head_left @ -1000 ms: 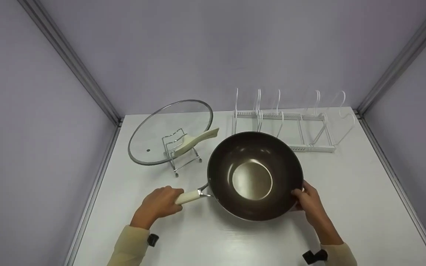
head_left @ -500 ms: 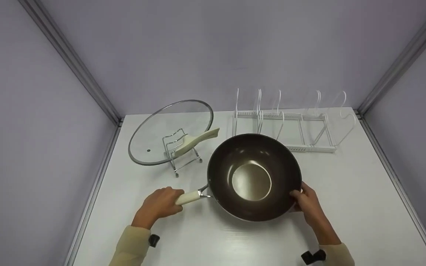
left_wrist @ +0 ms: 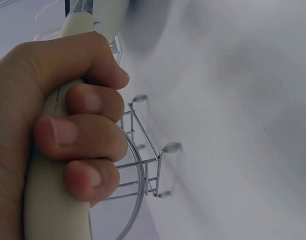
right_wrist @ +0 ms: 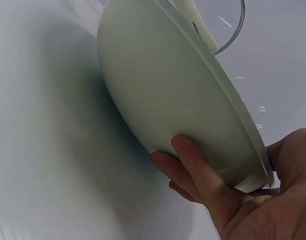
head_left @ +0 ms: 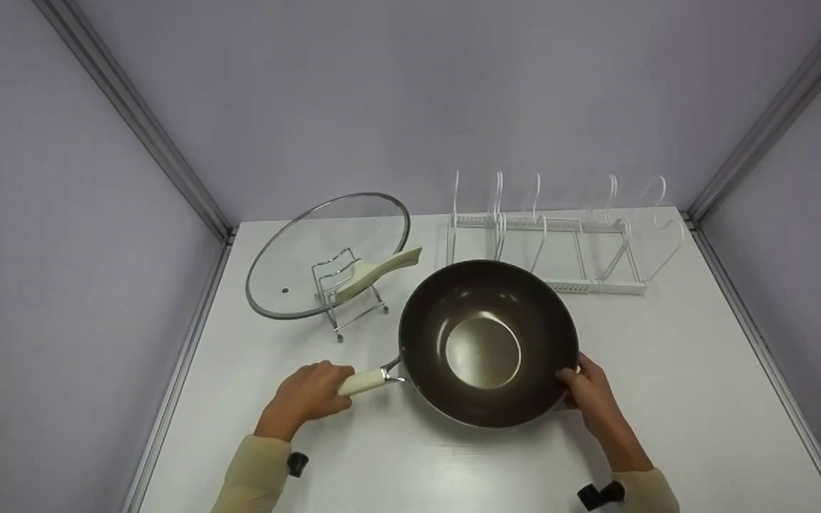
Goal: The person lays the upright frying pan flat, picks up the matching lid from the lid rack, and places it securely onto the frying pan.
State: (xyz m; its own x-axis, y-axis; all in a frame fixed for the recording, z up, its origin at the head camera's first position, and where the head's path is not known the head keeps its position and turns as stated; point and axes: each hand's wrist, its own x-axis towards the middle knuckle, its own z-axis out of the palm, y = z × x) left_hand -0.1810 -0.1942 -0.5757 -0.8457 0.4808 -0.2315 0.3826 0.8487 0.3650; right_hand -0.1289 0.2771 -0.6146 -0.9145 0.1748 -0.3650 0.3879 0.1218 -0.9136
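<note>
A deep wok [head_left: 485, 342], dark brown inside and pale outside, is between both hands above the white table. My left hand [head_left: 311, 392] grips its cream handle [head_left: 364, 381]; the left wrist view shows the fingers [left_wrist: 83, 135] wrapped round it. At the opposite side my right hand [head_left: 592, 395] pinches the rim, thumb over the inside edge. In the right wrist view its fingers [right_wrist: 198, 165] lie against the pale outer wall [right_wrist: 158, 85]. A shadow lies on the table beneath the wok.
Behind and left, a glass lid [head_left: 296, 249] with a cream handle [head_left: 375, 274] leans in a small wire stand [head_left: 360, 313]. A white rack [head_left: 603, 287] with upright hoops stands at the back right, partly hidden by the wok. Grey-lilac walls [head_left: 410, 107] enclose the table [head_left: 695, 370].
The wok's far and right edges have shifted slightly toward me and to the left, together with my right hand. My left hand keeps its grip almost in place.
</note>
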